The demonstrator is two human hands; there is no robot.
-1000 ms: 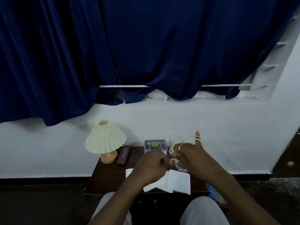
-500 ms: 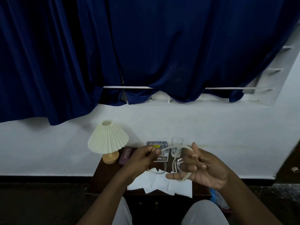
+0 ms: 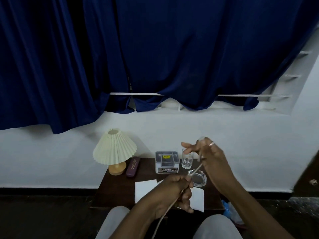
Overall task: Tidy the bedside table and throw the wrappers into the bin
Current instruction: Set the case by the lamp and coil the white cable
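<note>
A pale cord (image 3: pixel 196 171) runs taut between my two hands above the dark wooden bedside table (image 3: pixel 119 188). My right hand (image 3: pixel 209 158) is raised above the glass, with the cord wound round its fingers. My left hand (image 3: pixel 179 190) is lower, over the white paper sheets (image 3: pixel 146 188), gripping the cord, whose tail hangs down past my wrist. On the table stand a drinking glass (image 3: pixel 187 160), a clear glass ashtray (image 3: pixel 198 178) and a small grey box (image 3: pixel 166 162).
A cream pleated lamp (image 3: pixel 114 150) and a purple case (image 3: pixel 132 166) sit at the table's left rear. A bin with a blue-and-white bag (image 3: pixel 231 213) stands on the floor at the table's right. Dark blue curtains hang above. My knees are below.
My right hand has risen from beside the ashtray to above the glass. My left hand has dropped toward the paper sheets. The cord loop is now pulled out straight between them.
</note>
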